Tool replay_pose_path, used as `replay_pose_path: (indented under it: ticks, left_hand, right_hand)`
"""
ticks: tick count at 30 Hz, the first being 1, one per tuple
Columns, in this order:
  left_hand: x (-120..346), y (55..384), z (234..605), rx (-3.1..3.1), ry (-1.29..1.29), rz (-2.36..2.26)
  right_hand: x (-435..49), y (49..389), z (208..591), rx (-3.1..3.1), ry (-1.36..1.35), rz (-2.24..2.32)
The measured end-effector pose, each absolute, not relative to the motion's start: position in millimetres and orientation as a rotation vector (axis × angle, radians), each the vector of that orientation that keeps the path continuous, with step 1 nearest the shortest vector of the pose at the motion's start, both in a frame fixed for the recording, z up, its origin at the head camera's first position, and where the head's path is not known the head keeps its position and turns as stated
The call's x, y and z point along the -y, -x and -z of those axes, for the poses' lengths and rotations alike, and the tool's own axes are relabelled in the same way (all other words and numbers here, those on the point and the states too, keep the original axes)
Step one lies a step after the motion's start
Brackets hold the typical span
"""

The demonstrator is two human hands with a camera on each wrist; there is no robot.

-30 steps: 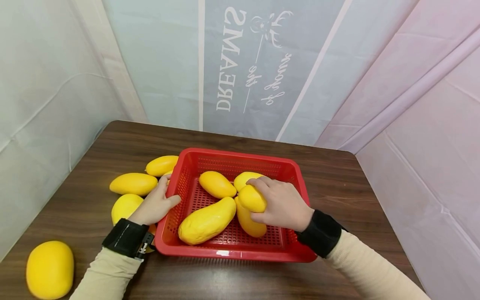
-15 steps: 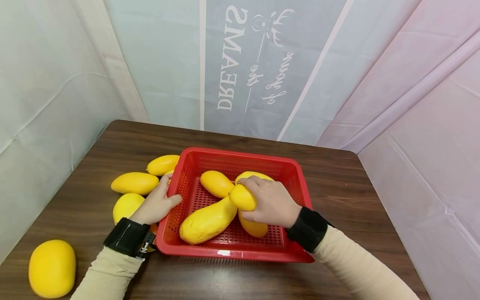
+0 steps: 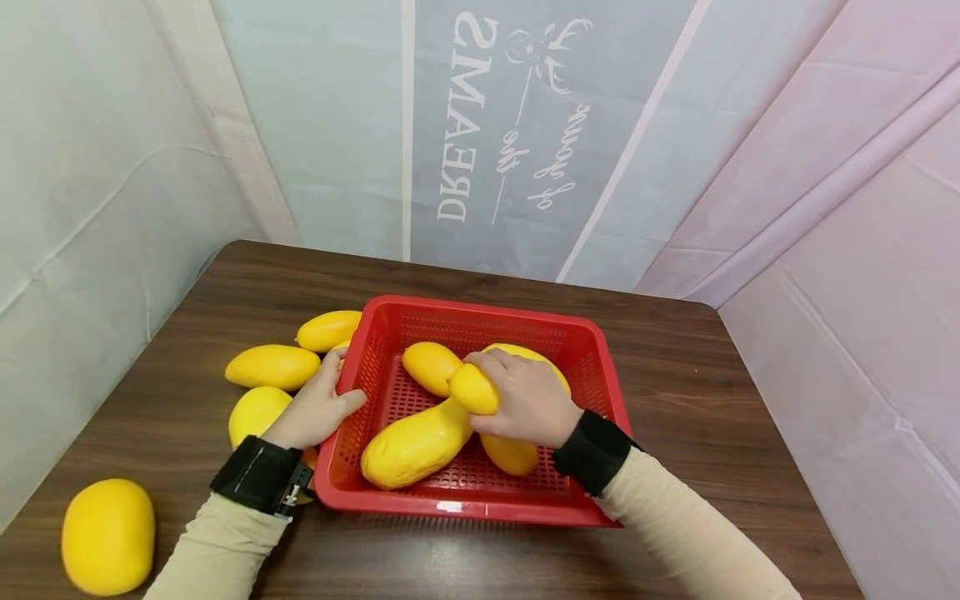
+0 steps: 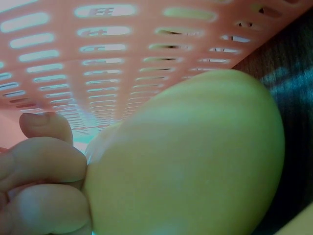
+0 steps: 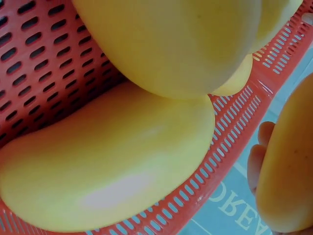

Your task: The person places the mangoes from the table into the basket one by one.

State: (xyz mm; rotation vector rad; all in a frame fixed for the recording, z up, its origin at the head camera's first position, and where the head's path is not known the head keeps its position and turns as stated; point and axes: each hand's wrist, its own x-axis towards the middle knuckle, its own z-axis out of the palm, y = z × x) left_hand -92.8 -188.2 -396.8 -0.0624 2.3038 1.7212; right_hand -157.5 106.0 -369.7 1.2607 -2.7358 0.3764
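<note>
My left hand (image 3: 311, 410) grips the left wall of a red perforated plastic basket (image 3: 480, 507), thumb inside the rim. In the left wrist view, its curled fingers (image 4: 46, 164) lie beside a large yellow fruit (image 4: 190, 156) outside the basket. Over the basket's middle, my right hand (image 3: 528, 402) holds a yellow mango (image 3: 474, 390). Below it lie a long, papaya-like yellow fruit (image 3: 411, 448), a mango (image 3: 431, 367) behind it, and another yellow fruit (image 3: 512, 455) partly hidden by the hand. A further yellow fruit (image 3: 542, 360) lies at the back right. The right wrist view shows the held mango (image 5: 291, 166).
Left of the basket on the dark wooden table (image 3: 697, 417) lie several yellow fruits, among them one long fruit (image 3: 272, 367), one behind it (image 3: 327, 331) and a round one (image 3: 257, 412). A big blocky yellow fruit (image 3: 108, 537) sits at the front left. Cloth sheets (image 3: 322, 125) hang around the table.
My right hand has shifted left with the mango, from the basket's right part toward its middle. My left hand stays on the basket wall; the fruits inside keep their places.
</note>
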Motion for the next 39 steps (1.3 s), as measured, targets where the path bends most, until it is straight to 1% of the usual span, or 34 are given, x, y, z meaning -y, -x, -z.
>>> replay_pose_path:
  ticks: [17,34,39]
  left_hand:
    - [188.6,92.9,397.9,-2.294,0.067,-1.730]
    - [188.5,92.3,398.5,-2.295,0.098,-1.720]
    - [188.6,92.2,397.5,-2.293,0.088,-1.715]
  right_hand:
    - [-81.6,160.6,367.7,2.826,-1.281,-0.449]
    - [-41.0,162.3,364.6,2.792,-1.519,-0.383]
    - [-29.8,160.4,366.4,2.768,-1.603,-0.289]
